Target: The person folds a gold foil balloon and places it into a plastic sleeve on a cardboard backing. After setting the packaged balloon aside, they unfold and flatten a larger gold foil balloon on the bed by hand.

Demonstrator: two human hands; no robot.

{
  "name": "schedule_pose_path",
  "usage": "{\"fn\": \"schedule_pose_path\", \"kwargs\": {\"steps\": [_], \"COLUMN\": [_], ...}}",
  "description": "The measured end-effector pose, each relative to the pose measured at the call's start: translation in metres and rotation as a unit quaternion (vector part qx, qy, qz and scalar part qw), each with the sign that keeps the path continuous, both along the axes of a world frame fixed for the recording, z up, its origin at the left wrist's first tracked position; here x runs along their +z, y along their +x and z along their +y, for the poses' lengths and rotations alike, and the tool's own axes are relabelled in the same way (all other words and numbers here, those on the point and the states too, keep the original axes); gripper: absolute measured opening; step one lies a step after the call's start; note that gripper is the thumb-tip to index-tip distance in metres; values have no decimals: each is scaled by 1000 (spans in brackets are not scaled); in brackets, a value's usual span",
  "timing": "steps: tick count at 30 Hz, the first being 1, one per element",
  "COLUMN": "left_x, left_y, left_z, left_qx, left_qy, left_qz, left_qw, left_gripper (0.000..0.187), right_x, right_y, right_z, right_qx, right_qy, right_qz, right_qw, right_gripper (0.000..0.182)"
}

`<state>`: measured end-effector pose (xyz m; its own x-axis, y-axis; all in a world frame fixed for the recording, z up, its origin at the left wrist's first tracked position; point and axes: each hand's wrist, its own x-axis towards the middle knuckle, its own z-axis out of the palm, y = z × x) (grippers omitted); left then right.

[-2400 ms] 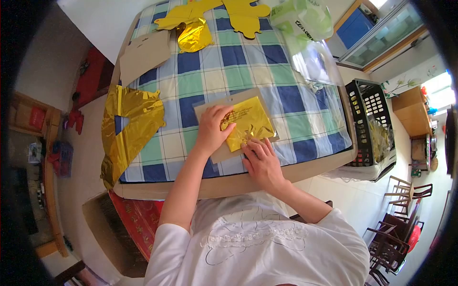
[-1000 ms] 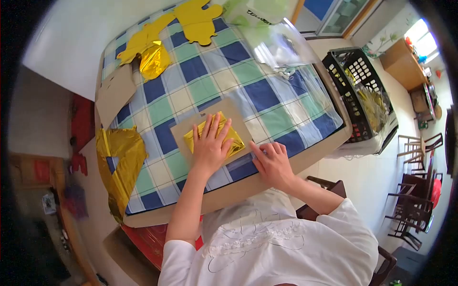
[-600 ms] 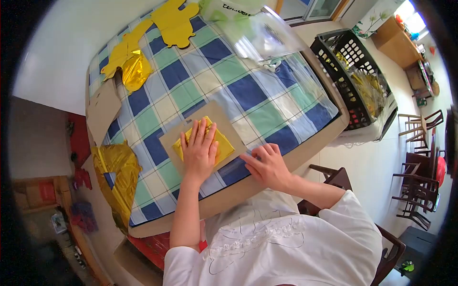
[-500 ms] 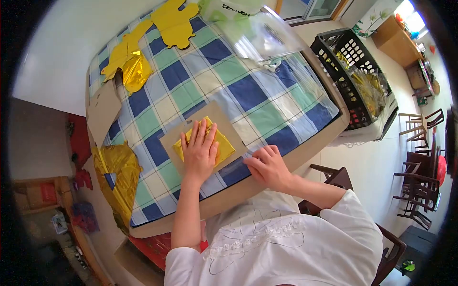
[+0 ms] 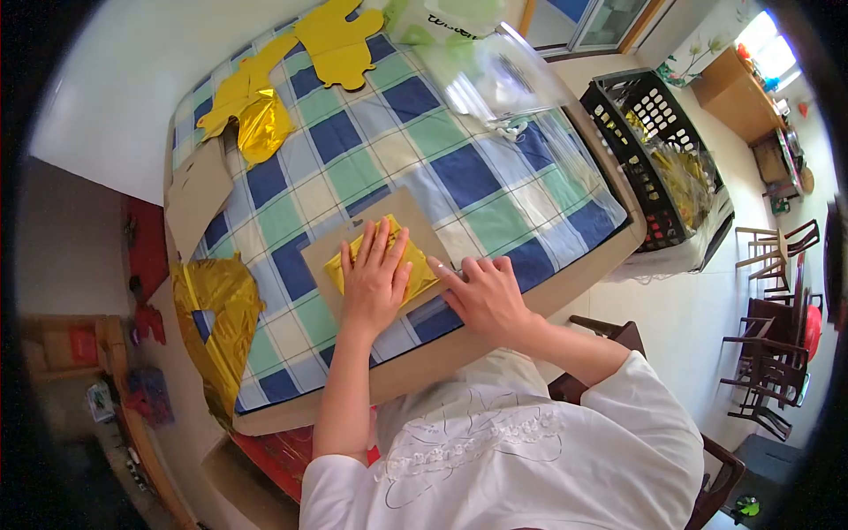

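Observation:
A folded gold foil packet [image 5: 422, 272] lies on a flat piece of brown cardboard [image 5: 415, 212] near the front edge of the table. My left hand [image 5: 375, 281] is laid flat over the packet, its fingers stretched out and a little spread. Just right of the packet is my right hand [image 5: 484, 296], with the index finger reaching to the packet's right edge and the thumb apart below it. The other fingers of that hand are bent. A small greyish spot shows beside them, too small to make out.
A checked cloth [image 5: 459, 172] covers the table. Gold foil balloon-like pieces [image 5: 265, 128], yellow cut-out shapes [image 5: 340, 49] and cardboard [image 5: 199, 190] lie left and far. Clear plastic bags [image 5: 503, 75] lie at the back. A black crate [image 5: 654, 208] stands right; a chair [image 5: 609, 331] is close by.
My right hand has moved left to the packet's edge, and its index finger has stretched out from a curled position. My left hand still lies on the packet. The view has shifted slightly.

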<state>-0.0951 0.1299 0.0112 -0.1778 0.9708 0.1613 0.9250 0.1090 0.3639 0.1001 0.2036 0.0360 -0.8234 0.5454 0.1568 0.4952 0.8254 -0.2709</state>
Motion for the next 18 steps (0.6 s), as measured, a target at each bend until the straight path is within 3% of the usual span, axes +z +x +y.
{"fn": "schedule_pose_path", "kwargs": {"steps": [5, 7, 10, 18], "left_x": [0, -4, -4, -1], "left_y": [-1, -1, -2, -1], "left_z": [0, 0, -1, 0], "left_qx": [-1, 6, 9, 8], "left_qy": [-4, 27, 34, 27], "left_qz": [8, -42, -56, -53], "left_qw": [1000, 999, 998, 998], "left_gripper": [47, 47, 46, 44], "right_x": [2, 17, 7, 6], "right_y": [-3, -2, 2, 5], "right_z": [7, 10, 12, 34], "right_qx": [18, 29, 51, 138], "right_qy": [9, 8, 91, 57], "right_qz": [-86, -133, -95, -102], "right_qw": [996, 991, 990, 984], "right_gripper": [58, 61, 63, 60]}}
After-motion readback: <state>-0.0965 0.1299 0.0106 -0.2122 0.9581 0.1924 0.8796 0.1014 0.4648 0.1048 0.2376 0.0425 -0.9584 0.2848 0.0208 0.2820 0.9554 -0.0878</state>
